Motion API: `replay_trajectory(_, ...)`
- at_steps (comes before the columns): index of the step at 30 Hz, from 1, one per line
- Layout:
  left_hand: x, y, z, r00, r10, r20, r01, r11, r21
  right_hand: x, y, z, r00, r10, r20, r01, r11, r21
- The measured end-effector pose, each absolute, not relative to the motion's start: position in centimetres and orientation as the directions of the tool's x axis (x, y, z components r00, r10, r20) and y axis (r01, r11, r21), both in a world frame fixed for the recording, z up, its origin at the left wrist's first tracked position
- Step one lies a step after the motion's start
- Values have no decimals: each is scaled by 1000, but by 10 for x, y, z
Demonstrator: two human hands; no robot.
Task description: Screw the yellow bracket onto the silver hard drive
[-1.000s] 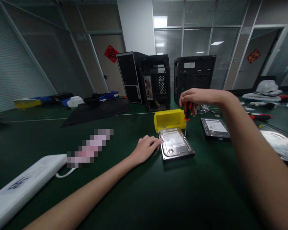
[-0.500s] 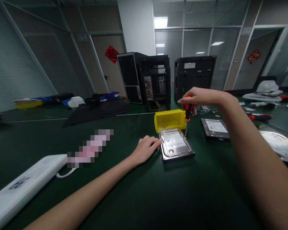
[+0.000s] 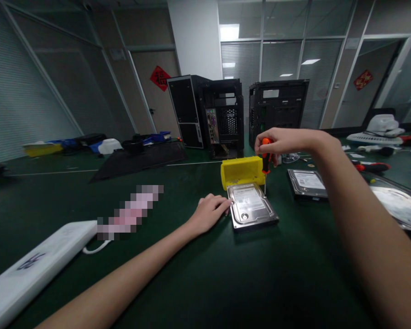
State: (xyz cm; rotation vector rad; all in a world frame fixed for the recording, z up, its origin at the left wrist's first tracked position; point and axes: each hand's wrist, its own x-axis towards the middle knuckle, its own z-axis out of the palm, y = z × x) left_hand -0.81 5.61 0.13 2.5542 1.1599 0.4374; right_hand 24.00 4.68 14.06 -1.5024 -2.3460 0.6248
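Observation:
A silver hard drive [image 3: 251,208] with a white label lies flat on the dark green table. My left hand [image 3: 210,211] rests on the table and holds the drive's left edge, fingers bent together against it; some fingertips are hidden. Held upright in my closed right hand [image 3: 272,142] is a screwdriver [image 3: 266,163] with an orange and black handle. Its shaft points down at the drive's right edge near the far corner, and the tip appears to touch there. Just behind the drive, a yellow plastic bin [image 3: 241,172] lies with its opening facing me.
Right of the drive lie a second hard drive [image 3: 306,182], a red-and-black handled tool [image 3: 373,167] and a shiny round-faced item [image 3: 399,205]. Computer cases [image 3: 226,119] stand behind. At left are a long white box [image 3: 37,267] and a black mat [image 3: 137,160].
My right hand has shifted its grip, and the orange end of the screwdriver handle now shows above the fingers. The screwdriver tip and my left hand stay in place.

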Motion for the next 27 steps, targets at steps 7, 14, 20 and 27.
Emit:
replay_trajectory(7, -9, 57, -1, 630, 760, 158, 664, -633, 399, 240, 50, 139, -374, 927, 25, 797, 334, -502)
replay_trajectory(14, -9, 58, -1, 630, 759, 164, 663, -636, 395, 239, 50, 138, -349, 937, 7, 774, 292, -561)
replay_trajectory(20, -9, 57, 0, 636, 755, 163, 659, -640, 395, 238, 50, 138, -338, 941, -4, 708, 252, -659)
replay_trajectory(27, -8, 56, 2, 624, 766, 155, 672, -627, 395, 235, 50, 139, -356, 934, -9, 720, 268, -640)
